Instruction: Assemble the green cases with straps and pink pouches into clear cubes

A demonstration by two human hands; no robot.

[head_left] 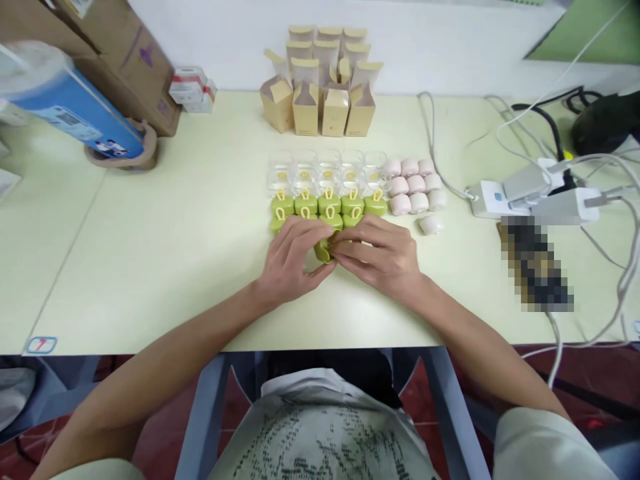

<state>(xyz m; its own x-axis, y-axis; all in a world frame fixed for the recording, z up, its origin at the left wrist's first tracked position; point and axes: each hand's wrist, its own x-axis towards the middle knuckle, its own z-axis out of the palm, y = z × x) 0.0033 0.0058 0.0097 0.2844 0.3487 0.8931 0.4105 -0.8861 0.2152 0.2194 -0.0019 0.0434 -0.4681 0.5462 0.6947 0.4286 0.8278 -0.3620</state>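
My left hand (293, 257) and my right hand (383, 253) meet at the middle of the table, fingers curled around one small green case (324, 251) with a yellow loop. Both hands grip it together, just above the tabletop. Right behind my fingers stand rows of the same green cases (329, 203). Beyond those sit several clear plastic boxes (327, 170) in rows. To the right lies a cluster of small pink cases (415, 185), with one more pink case (431, 225) apart from them.
Several open tan cartons (320, 87) stand at the back. A blue cylinder (65, 100) and cardboard boxes (125, 53) occupy the left rear. White adapters (530, 193), cables and a black item (605, 120) crowd the right side. The table's front edge (150, 347) is close to my body.
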